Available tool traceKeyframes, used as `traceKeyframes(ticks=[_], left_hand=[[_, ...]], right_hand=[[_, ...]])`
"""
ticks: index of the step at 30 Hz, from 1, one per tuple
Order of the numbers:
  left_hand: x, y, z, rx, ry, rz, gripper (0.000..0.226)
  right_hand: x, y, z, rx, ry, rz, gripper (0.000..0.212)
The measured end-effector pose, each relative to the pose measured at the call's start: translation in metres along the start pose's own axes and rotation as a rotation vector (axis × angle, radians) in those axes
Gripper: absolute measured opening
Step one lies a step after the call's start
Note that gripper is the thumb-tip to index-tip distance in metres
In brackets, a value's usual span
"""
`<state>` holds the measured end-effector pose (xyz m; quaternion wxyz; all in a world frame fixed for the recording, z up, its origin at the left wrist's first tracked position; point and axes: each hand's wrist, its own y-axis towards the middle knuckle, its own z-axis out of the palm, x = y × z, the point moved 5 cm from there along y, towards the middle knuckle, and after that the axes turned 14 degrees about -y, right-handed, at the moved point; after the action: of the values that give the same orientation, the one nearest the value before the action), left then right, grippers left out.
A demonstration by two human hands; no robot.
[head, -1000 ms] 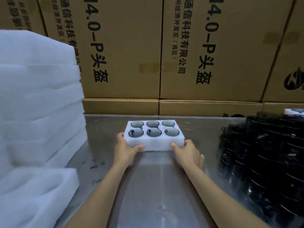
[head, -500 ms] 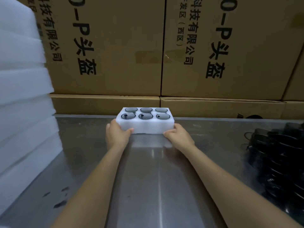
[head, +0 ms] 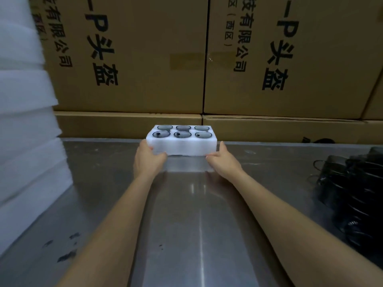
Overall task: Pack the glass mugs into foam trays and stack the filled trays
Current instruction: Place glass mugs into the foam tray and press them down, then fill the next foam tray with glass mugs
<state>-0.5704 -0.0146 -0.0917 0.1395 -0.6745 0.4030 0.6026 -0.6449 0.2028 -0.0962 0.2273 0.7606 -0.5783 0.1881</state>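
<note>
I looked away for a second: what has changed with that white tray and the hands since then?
The foam tray has travelled away from the person, toward the cardboard boxes at the table's far edge. The left hand and right hand still grip its two ends. All six pockets stay filled with mugs; nothing was let go.

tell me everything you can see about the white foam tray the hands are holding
The foam tray is a white rectangular block of soft-looking foam with six round pockets in two rows of three, each holding a dark glass mug. It sits level at the far edge of the steel table. The left hand and right hand grip its near corners.
</note>
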Motion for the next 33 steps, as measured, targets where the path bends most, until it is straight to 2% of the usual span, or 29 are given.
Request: traceKeyframes(ticks=[3, 8, 16, 22, 24, 25, 28, 29, 31, 33], left_hand=[[-0.005, -0.014, -0.007, -0.038, -0.063, -0.013, 0.053], [-0.022, -0.062, -0.013, 0.001, -0.052, -0.010, 0.057], [-0.053, -0.182, -0.025, 0.101, -0.066, -0.008, 0.059], [-0.077, -0.281, -0.042, 0.229, 0.049, 0.146, 0.049], [-0.085, -0.312, -0.052, 0.283, 0.104, 0.197, 0.048], [-0.088, -0.325, -0.058, 0.296, 0.178, 0.238, 0.049], [-0.100, -0.355, -0.079, 0.226, 0.700, 0.459, 0.052], [-0.104, -0.358, -0.087, 0.189, 0.832, 0.486, 0.055], [-0.109, -0.353, -0.110, 0.117, 0.983, 0.412, 0.064], [-0.109, -0.339, -0.141, 0.036, 1.081, 0.234, 0.070]], right_hand=[[-0.001, -0.018, -0.007, -0.053, -0.028, 0.016, 0.074], [-0.003, -0.069, -0.024, -0.135, -0.028, 0.045, 0.053], [-0.021, -0.188, -0.046, -0.136, 0.161, 0.098, 0.039], [-0.031, -0.274, -0.063, -0.148, 0.368, 0.055, 0.032], [-0.033, -0.298, -0.068, -0.128, 0.361, 0.013, 0.029], [-0.035, -0.308, -0.071, -0.111, 0.348, -0.005, 0.028], [-0.040, -0.335, -0.079, -0.060, 0.293, -0.039, 0.029], [-0.042, -0.343, -0.082, -0.055, 0.270, -0.050, 0.029], [-0.046, -0.356, -0.088, -0.059, 0.244, -0.057, 0.030], [-0.049, -0.365, -0.093, -0.070, 0.239, -0.060, 0.030]])
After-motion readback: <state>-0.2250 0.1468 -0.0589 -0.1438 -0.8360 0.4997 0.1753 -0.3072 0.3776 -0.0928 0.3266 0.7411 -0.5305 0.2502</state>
